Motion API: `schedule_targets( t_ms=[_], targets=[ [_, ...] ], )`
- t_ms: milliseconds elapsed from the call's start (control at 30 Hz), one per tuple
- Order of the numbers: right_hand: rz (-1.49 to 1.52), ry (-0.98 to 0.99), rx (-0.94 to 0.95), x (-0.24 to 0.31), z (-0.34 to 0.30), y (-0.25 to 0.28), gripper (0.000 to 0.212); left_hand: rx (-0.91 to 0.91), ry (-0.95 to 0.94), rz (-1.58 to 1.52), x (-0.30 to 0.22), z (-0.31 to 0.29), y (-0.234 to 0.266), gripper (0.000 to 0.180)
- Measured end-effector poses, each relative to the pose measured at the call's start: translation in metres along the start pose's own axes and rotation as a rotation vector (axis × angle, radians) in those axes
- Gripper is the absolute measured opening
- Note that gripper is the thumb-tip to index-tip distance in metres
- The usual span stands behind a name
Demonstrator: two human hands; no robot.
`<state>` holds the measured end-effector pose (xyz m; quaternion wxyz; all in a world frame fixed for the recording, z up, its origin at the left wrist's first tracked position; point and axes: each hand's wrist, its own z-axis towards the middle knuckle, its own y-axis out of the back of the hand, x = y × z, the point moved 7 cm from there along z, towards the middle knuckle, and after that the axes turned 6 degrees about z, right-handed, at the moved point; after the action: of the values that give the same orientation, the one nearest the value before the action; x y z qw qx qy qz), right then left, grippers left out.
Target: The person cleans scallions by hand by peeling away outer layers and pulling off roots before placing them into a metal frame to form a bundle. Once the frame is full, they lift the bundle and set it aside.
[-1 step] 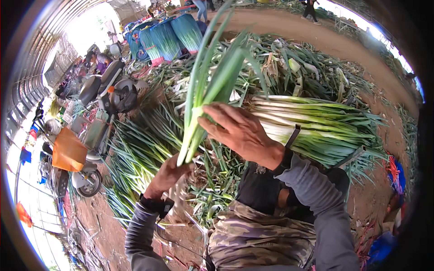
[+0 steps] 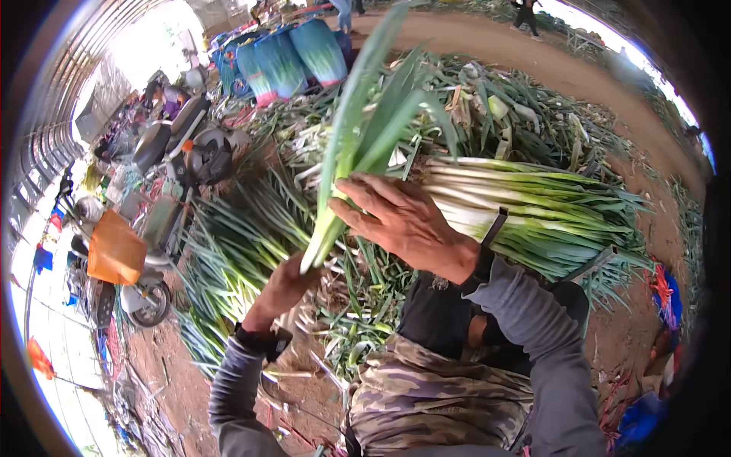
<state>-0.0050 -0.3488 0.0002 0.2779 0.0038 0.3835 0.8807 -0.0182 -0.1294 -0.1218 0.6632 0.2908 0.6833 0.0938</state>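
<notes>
A long-leaved green onion (image 2: 329, 217) slants upward in front of me, its pale end low and its broad green leaves at the top, somewhat blurred. My left hand (image 2: 285, 289) is closed round its lower end, fingers mostly hidden. My right hand (image 2: 407, 225) holds it higher up, fingers laid along the stalk and thumb out of sight behind it. A neat stack of green onions (image 2: 533, 213) lies to the right, beyond my right forearm. Looser untrimmed green onions (image 2: 236, 259) lie on the ground at the left.
A heap of stripped leaves (image 2: 525, 114) rises beyond my hands, with more scraps (image 2: 373, 297) near my knees. Dark metal bars (image 2: 495, 227) stick up beside the stack. Parked scooters (image 2: 171, 175), one with an orange cover (image 2: 116, 247), stand left. Blue wrapped bundles (image 2: 316, 53) stand at the back.
The green onion has shifted a little, and its leaves now sit closer together at the left. My right hand has slid slightly left along it; the left hand stays nearly in place.
</notes>
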Motion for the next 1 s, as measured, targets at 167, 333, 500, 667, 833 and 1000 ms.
schedule_targets(
  t_ms=[167, 333, 500, 667, 833, 1000],
  targets=[
    [-0.005, 0.019, 0.208, -0.001, 0.007, -0.039, 0.066, -0.466, -0.379, 1.153, -0.053, 0.004, 0.008, 0.049],
    [0.313, -0.363, 0.755, -0.033, -0.044, -0.089, 0.091, -0.468, -0.497, 1.408, -0.069, 0.0, -0.007, 0.059],
    [0.413, -0.37, 0.833, -0.033, -0.044, -0.086, 0.098, -0.504, -0.57, 1.441, -0.031, -0.007, 0.001, 0.071],
    [0.345, -0.241, 0.694, -0.047, -0.046, -0.105, 0.091, -0.573, -0.575, 1.439, -0.038, -0.034, 0.032, 0.072],
    [0.576, -0.328, 0.562, -0.072, -0.055, -0.112, 0.072, -0.517, -0.596, 1.576, -0.075, -0.041, 0.06, 0.056],
    [0.279, -0.195, 0.436, -0.092, -0.02, -0.082, 0.07, -0.647, -0.62, 1.559, -0.079, -0.042, 0.088, 0.057]
  ],
)
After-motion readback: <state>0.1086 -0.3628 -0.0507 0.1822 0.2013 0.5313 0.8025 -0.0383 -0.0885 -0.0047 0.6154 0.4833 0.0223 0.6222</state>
